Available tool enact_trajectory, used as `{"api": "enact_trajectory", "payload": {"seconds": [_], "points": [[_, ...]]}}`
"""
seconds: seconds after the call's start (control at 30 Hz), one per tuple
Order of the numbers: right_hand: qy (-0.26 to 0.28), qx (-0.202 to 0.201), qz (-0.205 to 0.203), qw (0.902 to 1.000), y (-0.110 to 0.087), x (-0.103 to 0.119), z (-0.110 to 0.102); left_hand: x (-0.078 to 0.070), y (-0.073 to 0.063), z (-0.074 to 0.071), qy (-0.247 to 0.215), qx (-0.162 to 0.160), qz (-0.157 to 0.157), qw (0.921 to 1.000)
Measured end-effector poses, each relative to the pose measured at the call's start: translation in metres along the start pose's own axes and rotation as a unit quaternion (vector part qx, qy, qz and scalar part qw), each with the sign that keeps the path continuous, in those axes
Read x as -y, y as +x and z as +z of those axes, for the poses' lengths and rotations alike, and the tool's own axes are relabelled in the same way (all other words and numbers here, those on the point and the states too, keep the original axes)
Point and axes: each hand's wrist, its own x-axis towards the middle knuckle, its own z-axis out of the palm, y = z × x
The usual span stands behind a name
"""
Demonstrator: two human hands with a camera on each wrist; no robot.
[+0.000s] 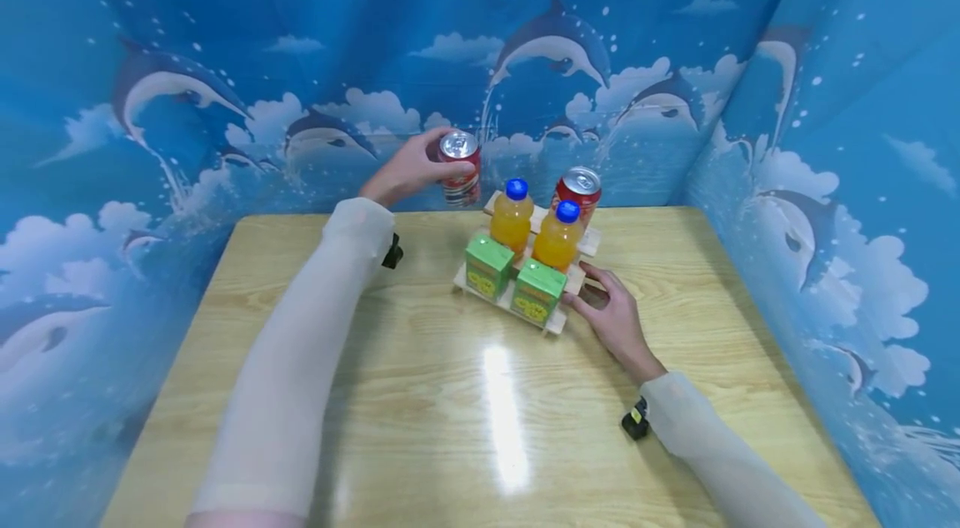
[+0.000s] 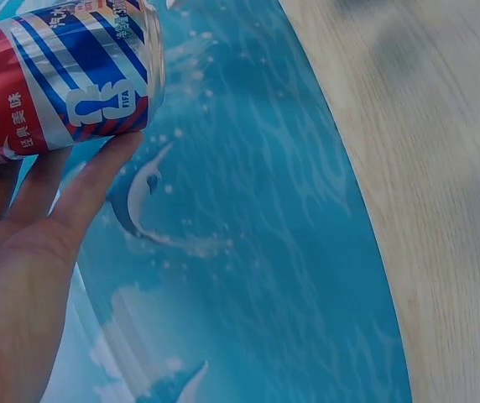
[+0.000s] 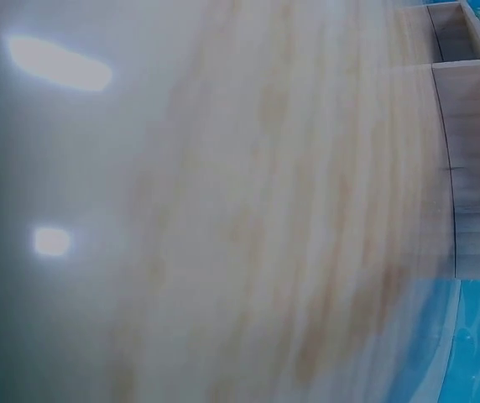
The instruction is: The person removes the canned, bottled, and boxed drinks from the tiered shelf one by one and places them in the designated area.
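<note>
My left hand (image 1: 416,170) holds a red soda can (image 1: 460,146) upright, off the table near its back edge, left of the rack's rear; striped blue printing shows on the can (image 2: 80,71) in the left wrist view. A stepped wooden rack (image 1: 553,326) carries two green drink boxes (image 1: 489,266) in front, two orange juice bottles (image 1: 512,224) with blue caps behind them, and another red can (image 1: 581,186) at the back right. At the rack's right side my right hand (image 1: 618,316) grips its edge; the right wrist view catches only a fingertip beside the rack (image 3: 475,151).
The rack stands on a light wood-grain table (image 1: 420,411), toward the back. A blue dolphin-print curtain (image 1: 337,53) rises behind the table and along both sides. Glare marks the tabletop in front of the rack.
</note>
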Motion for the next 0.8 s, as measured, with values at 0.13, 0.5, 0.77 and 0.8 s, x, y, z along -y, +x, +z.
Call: {"api": "enact_trajectory", "payload": {"seconds": [0.13, 0.5, 0.77, 0.8], "points": [[-0.017, -0.004, -0.007, 0.9998, 0.0, 0.001, -0.002, 0.007, -0.008, -0.007, 0.0, -0.01, -0.008, 0.9999], [-0.062, -0.012, -0.05, 0.9967, -0.002, 0.001, -0.004, 0.038, -0.033, -0.028, -0.003, -0.034, -0.039, 0.9986], [-0.104, -0.024, -0.094, 0.9899, -0.006, 0.002, -0.005, 0.058, -0.052, -0.04, 0.01, -0.048, -0.052, 0.9974], [-0.106, -0.026, -0.099, 0.989, -0.007, 0.003, -0.005, 0.059, -0.055, -0.042, 0.011, -0.05, -0.055, 0.9972]]}}
